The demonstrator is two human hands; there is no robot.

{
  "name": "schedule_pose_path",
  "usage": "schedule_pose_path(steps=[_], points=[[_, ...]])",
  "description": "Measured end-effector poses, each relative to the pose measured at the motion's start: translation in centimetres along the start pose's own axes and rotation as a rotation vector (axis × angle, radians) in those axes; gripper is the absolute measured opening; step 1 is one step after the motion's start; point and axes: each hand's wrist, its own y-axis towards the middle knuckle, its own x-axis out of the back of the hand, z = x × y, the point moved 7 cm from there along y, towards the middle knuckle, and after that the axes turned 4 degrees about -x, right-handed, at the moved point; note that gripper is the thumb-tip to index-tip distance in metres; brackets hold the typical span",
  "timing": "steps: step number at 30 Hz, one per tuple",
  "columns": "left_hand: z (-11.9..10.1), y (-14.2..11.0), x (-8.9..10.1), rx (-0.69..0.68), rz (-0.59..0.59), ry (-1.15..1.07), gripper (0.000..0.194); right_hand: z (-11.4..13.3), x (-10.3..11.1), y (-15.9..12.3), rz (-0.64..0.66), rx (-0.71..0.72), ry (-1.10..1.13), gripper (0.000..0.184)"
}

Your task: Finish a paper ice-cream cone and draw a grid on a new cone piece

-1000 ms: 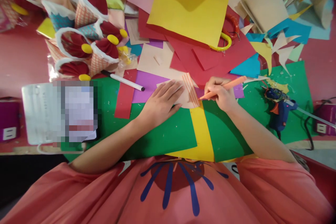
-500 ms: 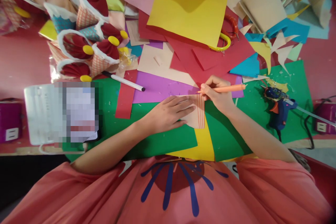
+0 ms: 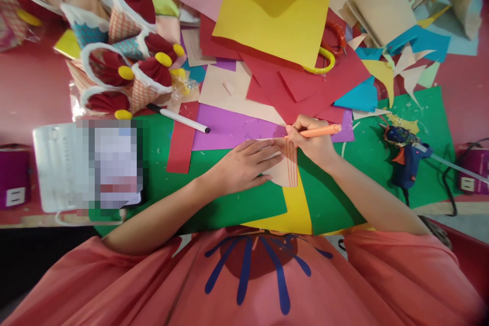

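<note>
A small cream felt piece (image 3: 280, 175) lies on the green sheet (image 3: 240, 209), with several orange lines down its right side. My left hand (image 3: 248, 165) rests flat over its left part, fingers stretched out, and covers much of it. Between the thumb and fingers of my right hand (image 3: 311, 142) is an orange marker pen (image 3: 323, 131), slanted with its rear end to the right. Its tip is at the top edge of the cream piece, left of the drawn lines. A purple sheet (image 3: 221, 130) lies just beyond.
Felt cones (image 3: 153, 79) with yellow discs crowd the back left. A white marker (image 3: 187, 121) and a pixelated phone (image 3: 118, 163) lie at left. Scissors (image 3: 326, 61) sit partly under a yellow sheet (image 3: 278, 5). A blue glue gun (image 3: 407, 163) with a cord is at right.
My right hand has moved slightly left with the orange marker pen, whose tip now sits left of the lines at the top edge. My left hand has stayed in place.
</note>
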Motion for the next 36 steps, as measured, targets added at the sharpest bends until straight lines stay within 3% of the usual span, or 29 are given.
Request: schedule_pose_path(steps=[10, 22, 32, 36], points=[[-0.3, 0.1, 0.6, -0.035, -0.069, 0.062, 0.045, 0.2, -0.2, 0.1, 0.019, 0.039, 0.015, 0.04], [0.0, 0.1, 0.0, -0.002, 0.005, 0.003, 0.047, 0.5, -0.1, 0.1, 0.017, 0.062, 0.034, 0.038], [0.5, -0.2, 0.0, -0.002, -0.09, 0.049, 0.049, -0.5, 0.3, 0.1, -0.009, -0.084, 0.429, 0.034], [1.0, -0.3, 0.0, 0.052, -0.118, 0.017, 0.047, -0.2, 0.5, 0.1, -0.023, -0.01, 0.344, 0.025]])
